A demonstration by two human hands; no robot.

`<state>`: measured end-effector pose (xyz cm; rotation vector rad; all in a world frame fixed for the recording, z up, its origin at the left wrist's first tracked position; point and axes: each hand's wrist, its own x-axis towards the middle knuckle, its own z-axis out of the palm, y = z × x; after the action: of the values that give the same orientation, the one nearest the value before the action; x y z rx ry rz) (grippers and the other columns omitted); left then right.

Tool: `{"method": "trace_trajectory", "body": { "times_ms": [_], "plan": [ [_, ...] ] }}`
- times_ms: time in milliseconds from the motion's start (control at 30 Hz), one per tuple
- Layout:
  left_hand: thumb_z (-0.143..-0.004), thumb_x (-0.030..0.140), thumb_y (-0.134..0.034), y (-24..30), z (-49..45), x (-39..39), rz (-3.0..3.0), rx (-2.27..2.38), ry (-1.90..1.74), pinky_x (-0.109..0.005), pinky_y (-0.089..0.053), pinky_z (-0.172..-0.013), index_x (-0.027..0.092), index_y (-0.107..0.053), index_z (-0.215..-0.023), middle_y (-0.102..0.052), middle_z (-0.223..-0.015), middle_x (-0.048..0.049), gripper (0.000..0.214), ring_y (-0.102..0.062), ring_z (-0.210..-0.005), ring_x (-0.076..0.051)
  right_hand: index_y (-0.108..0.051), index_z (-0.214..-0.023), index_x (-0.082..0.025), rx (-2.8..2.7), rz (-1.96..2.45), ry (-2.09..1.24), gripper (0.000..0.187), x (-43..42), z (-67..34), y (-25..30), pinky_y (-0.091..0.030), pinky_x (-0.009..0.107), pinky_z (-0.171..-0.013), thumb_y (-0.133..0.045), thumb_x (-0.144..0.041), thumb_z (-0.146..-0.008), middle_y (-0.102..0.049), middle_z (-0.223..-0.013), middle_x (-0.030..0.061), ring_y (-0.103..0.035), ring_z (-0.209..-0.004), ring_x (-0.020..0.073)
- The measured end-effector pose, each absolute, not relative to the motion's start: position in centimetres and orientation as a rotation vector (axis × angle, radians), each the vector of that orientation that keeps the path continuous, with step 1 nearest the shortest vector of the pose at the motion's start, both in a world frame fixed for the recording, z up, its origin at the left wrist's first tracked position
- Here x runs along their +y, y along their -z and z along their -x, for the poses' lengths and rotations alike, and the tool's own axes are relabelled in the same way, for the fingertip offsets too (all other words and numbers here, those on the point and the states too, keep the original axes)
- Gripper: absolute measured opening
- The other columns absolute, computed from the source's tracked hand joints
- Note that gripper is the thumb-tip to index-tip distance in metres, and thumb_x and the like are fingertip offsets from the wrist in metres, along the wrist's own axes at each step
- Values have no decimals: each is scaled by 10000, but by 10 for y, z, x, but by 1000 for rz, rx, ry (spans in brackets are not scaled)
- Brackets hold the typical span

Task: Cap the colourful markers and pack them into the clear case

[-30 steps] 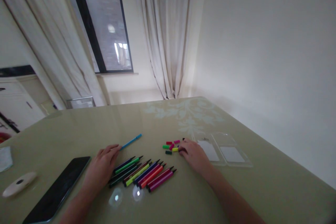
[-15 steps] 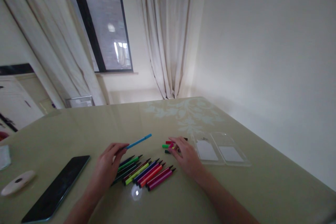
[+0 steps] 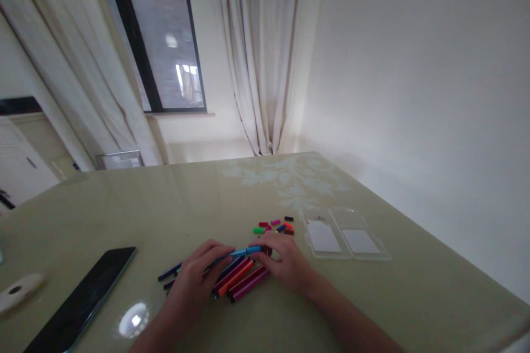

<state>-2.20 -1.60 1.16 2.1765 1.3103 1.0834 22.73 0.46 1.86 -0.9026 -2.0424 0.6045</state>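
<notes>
A light blue marker (image 3: 239,253) spans the gap between my two hands, held just above the table. My left hand (image 3: 197,271) is closed on its barrel, while the fingers of my right hand (image 3: 289,262) pinch its capped end. Below lies a row of uncapped markers, among them an orange marker (image 3: 237,278) and a purple marker (image 3: 250,287); my left hand covers several others. Beyond my right hand is a loose group of small caps, including a green cap (image 3: 258,230), a red cap (image 3: 263,224) and a black cap (image 3: 289,219).
An open clear plastic case (image 3: 351,257) with white paper inside lies right of the caps. On the left are a dark phone (image 3: 83,298) and a white oval object (image 3: 20,291). The table (image 3: 186,198) meets a wall on the right.
My left hand has brought the blue marker right and down. My right hand has left the caps and come nearer, and now grips the marker's capped end. The view has shifted slightly.
</notes>
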Motion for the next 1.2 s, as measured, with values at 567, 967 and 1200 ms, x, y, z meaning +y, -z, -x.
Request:
{"method": "trace_trajectory", "body": {
  "times_ms": [567,967,1200],
  "plan": [
    [-806,521,-552,2,133,30,-2018,1929,-871,-336,-575,-811,234,-757,-896,-800,-903,-48,364,-754,-855,-268,-814,-984,-196,-1818,1446,-238,157,52,-290,-13,-509,309,-776,-672,-225,-922,-683,-898,68,-647,-799,195],
    [-732,687,-725,7,150,21,-2077,1643,-474,-452,-519,-1018,283,-677,-1299,-681,-1285,-95,698,-643,-1187,-340,-782,-1020,-198,-2063,1533,-284,202,42,-273,-16,-469,278,-854,-602,-147,-946,-701,-1022,79,-655,-945,203],
    [-787,649,-699,0,139,16,-2036,1499,-479,-442,-518,-1022,257,-680,-1279,-695,-1249,-89,629,-643,-1169,-330,-728,-963,-188,-2265,1337,-437,155,32,-272,-26,-421,252,-753,-704,-125,-823,-743,-929,33,-647,-848,185]
  ]
}}
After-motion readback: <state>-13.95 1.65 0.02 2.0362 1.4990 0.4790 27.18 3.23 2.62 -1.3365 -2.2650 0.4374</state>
